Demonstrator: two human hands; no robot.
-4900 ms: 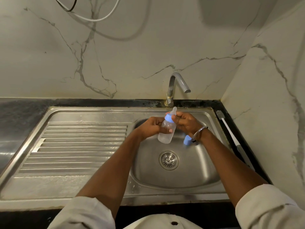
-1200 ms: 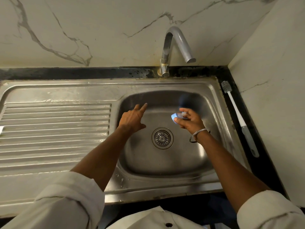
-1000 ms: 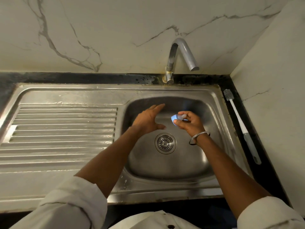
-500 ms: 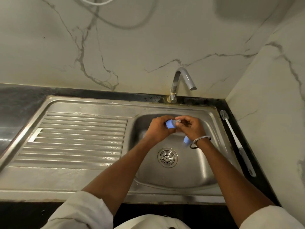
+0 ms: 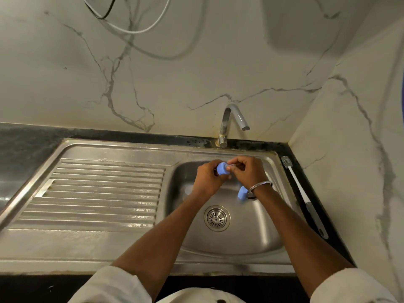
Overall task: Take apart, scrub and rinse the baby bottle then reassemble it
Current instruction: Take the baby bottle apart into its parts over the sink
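Fingers [image 5: 210,169] of the left hand [image 5: 206,179] are curled round the blue collar [image 5: 223,168]. Fingers [image 5: 241,162] of the right hand [image 5: 249,172] are likewise curled, pinching the clear teat [image 5: 232,165] that projects from the collar's right end, with the thumb against the collar. Both hands meet above the rear of the basin [image 5: 240,239], at 12 o'clock from the drain [image 5: 217,218] and below the tap [image 5: 229,125]. A metal bangle [image 5: 261,185] circles the right wrist. The blue cap [image 5: 242,193] lies in the basin at 1 o'clock from the drain, just beside the bangle in this view. A pale translucent patch [image 5: 188,190] at 11 o'clock from the drain, beside the left wrist, is too faint to identify. The ribbed drainboard [image 5: 105,193] extends at 9 o'clock from the basin. The bottle brush [image 5: 302,197] lies on the dark counter [image 5: 24,145] at 3 o'clock from the basin, with its bristle head toward the rear wall and its handle toward the person, alongside the marble side wall. Cables [image 5: 131,29] hang against the marble rear wall at 12 o'clock.
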